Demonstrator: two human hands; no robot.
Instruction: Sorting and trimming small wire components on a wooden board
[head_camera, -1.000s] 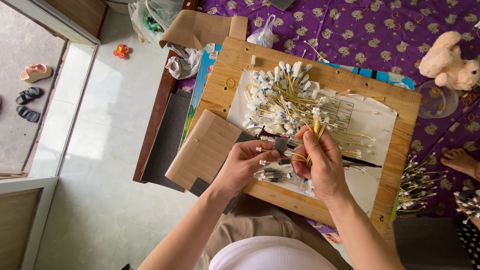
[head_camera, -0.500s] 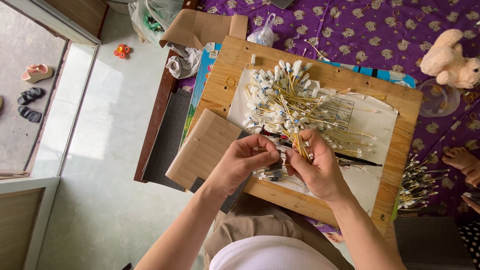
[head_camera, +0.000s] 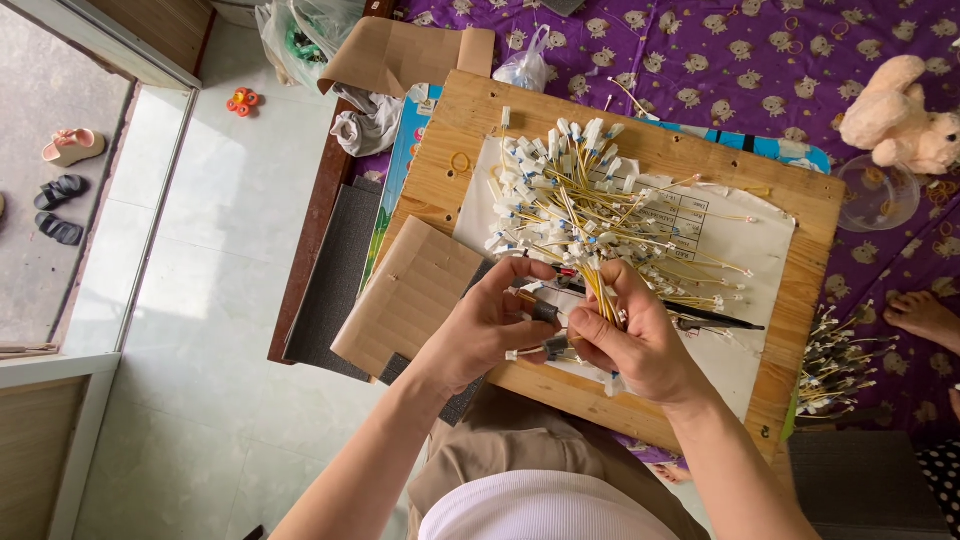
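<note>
My right hand (head_camera: 638, 340) grips a small bunch of yellow wires (head_camera: 598, 292) with white connector ends, held upright over the near edge of a wooden board (head_camera: 470, 120). My left hand (head_camera: 496, 325) pinches a single wire end with a small dark part (head_camera: 545, 312), touching the bunch. A big loose pile of the same yellow wires (head_camera: 575, 200) lies on a white paper sheet (head_camera: 750, 250) across the board, just beyond both hands.
A folded cardboard piece (head_camera: 408, 295) lies left of the hands. A black pen-like tool (head_camera: 715, 322) rests on the paper. Another wire bundle (head_camera: 835, 365) lies right of the board. A plush toy (head_camera: 897, 115), clear bowl (head_camera: 875, 195) and someone's bare foot (head_camera: 925, 315) are on the purple cloth.
The hands have come together at the board's near edge; the right hand lowered its wire bunch and the left hand closed in onto a wire end.
</note>
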